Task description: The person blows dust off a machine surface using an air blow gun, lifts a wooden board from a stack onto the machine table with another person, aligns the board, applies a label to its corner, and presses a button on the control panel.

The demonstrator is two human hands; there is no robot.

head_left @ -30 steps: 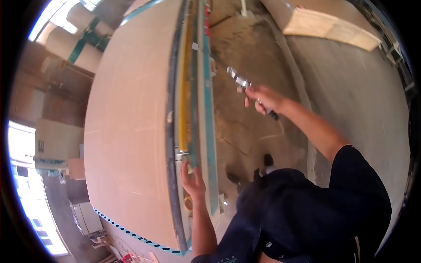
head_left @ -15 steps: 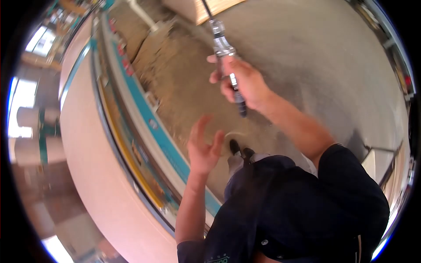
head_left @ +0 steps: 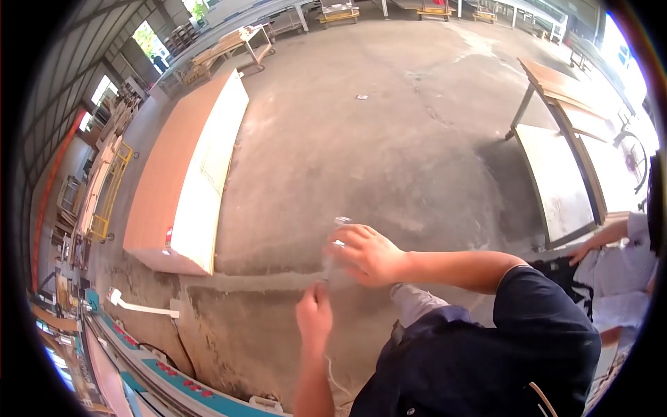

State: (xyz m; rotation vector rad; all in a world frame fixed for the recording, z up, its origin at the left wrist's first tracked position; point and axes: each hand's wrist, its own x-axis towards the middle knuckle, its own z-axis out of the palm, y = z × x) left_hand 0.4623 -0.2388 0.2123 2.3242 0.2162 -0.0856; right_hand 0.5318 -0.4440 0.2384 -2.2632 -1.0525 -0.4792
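Observation:
A slim, shiny metal tool (head_left: 342,220), smeared by motion, is in front of me over the floor. My right hand (head_left: 372,257) is curled around it, with the bright top end sticking out above the fingers. Just below, my left hand (head_left: 315,313) is closed, thumb up, at what looks like the tool's lower end. Blur hides the exact contact there. A thin pale cord or hose (head_left: 335,375) hangs below my left hand.
Left stands a tall stack of wooden boards (head_left: 177,167). A teal-edged machine (head_left: 187,382) runs along the lower left, near a white bar (head_left: 142,306). At right are a table with panels (head_left: 556,146) and another person (head_left: 618,278). Carts (head_left: 434,12) stand far back.
My view has swung up and away from the machine towards the open floor. My left hand, open and apart before, has closed and come up to the tool in my right hand.

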